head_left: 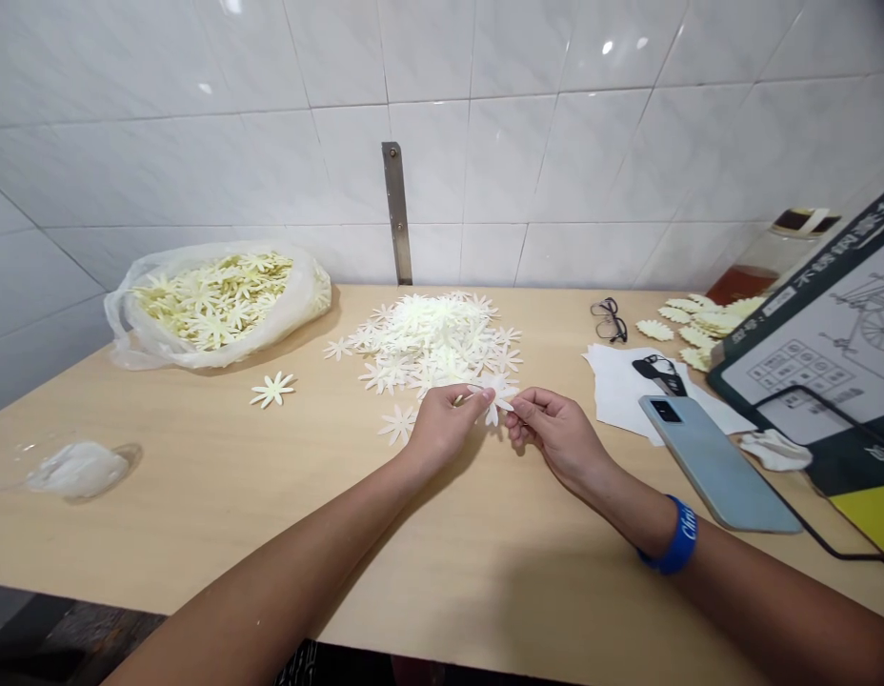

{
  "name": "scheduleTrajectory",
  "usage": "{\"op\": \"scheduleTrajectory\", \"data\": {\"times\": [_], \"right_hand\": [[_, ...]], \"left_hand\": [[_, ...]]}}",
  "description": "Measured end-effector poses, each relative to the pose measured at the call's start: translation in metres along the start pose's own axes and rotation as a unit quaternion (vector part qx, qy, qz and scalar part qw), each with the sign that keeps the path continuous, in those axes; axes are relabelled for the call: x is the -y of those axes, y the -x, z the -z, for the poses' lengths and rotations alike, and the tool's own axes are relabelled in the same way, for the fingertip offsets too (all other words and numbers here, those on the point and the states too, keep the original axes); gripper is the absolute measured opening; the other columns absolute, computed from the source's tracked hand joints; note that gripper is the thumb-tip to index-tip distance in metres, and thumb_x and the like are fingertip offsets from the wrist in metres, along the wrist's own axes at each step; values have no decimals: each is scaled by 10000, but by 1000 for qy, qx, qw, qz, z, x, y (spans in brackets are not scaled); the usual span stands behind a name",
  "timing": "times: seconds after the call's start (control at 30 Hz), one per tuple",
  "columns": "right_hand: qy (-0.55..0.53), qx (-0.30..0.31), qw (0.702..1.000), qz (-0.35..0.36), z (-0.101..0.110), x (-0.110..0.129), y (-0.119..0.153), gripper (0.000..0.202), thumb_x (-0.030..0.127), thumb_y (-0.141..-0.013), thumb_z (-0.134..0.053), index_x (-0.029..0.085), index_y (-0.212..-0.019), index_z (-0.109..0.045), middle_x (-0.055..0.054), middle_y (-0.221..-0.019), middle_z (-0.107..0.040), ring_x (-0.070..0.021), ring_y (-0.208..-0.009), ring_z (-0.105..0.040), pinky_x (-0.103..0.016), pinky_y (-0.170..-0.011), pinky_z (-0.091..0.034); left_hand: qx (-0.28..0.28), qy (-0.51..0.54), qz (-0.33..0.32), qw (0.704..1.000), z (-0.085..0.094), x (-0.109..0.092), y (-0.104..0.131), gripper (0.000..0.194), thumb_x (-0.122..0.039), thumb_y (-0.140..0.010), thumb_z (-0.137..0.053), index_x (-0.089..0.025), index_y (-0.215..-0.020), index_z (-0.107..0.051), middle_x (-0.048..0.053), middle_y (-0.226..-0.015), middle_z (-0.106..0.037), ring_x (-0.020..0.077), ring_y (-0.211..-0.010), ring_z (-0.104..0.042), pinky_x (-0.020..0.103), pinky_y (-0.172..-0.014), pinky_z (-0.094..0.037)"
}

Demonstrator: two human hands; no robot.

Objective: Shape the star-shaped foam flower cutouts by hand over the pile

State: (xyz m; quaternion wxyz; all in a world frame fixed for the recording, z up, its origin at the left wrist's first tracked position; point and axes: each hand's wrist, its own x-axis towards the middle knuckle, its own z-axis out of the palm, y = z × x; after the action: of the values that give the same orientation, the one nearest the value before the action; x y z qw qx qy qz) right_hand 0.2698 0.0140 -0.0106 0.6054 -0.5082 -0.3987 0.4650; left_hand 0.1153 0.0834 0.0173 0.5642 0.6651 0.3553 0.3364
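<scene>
Between my two hands, just in front of the pile, is a white flower cutout [496, 400]. My left hand [449, 424] pinches its left side between thumb and fingers. The thumb and fingertips of my right hand [556, 433] close on a petal at its right. Behind them a heap of pale flower cutouts [434, 338] lies on the wooden table [271, 514]. One loose cutout [397, 425] rests left of my left hand, and another cutout [272, 389] lies farther left.
An open plastic bag [313, 286] of yellowish cutouts stands back left, a clear plastic bundle [81, 469] front left. Rightward are glasses [610, 320], white paper [613, 386], a phone [720, 467], scalloped cutouts [720, 319], a jar [763, 257] and a leaning box [834, 343].
</scene>
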Motion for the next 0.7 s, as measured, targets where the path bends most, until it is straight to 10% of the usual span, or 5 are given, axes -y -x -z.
{"op": "scheduleTrajectory", "data": {"times": [0.27, 0.4, 0.53, 0.7], "right_hand": [[9, -64, 998, 24, 9, 5, -3, 306, 459, -783, -715, 178, -700, -629, 6, -598, -589, -92, -469, -483, -215, -404, -372], [53, -100, 993, -16, 17, 7, -10, 320, 381, -790, -682, 157, -1019, -671, 7, -646, -610, -75, -415, -411, -213, -353, -298], [66, -126, 989, -28, 17, 8, -12, 711, 300, -777, -638, 170, -1431, -392, -18, -804, -671, -105, -468, -499, -245, -401, -412], [101, -128, 986, 36, 13, 7, -9, 608, 283, -802, -586, 215, -1386, -434, 0, -811, -659, -99, -465, -503, -242, -405, -419]], "left_hand": [[-88, 34, 49, 994, 20, -4, -12, 354, -449, -730, -720, -174, -584, -552, -46, -477, -400, 91, -472, -370, 245, -503, -291], [-110, 39, 97, 988, 30, -5, -20, 333, -478, -738, -709, -179, -879, -665, -18, -581, -531, 105, -512, -453, 240, -524, -345], [-150, 116, 93, 977, 28, -6, -24, 233, -298, -821, -622, -161, -1010, -624, 77, -957, -690, 99, -640, -567, 238, -625, -438], [-100, 188, 60, 975, 25, -7, -20, 224, -275, -851, -627, -127, -1019, -624, 143, -1089, -706, 86, -671, -590, 238, -675, -463]]}}
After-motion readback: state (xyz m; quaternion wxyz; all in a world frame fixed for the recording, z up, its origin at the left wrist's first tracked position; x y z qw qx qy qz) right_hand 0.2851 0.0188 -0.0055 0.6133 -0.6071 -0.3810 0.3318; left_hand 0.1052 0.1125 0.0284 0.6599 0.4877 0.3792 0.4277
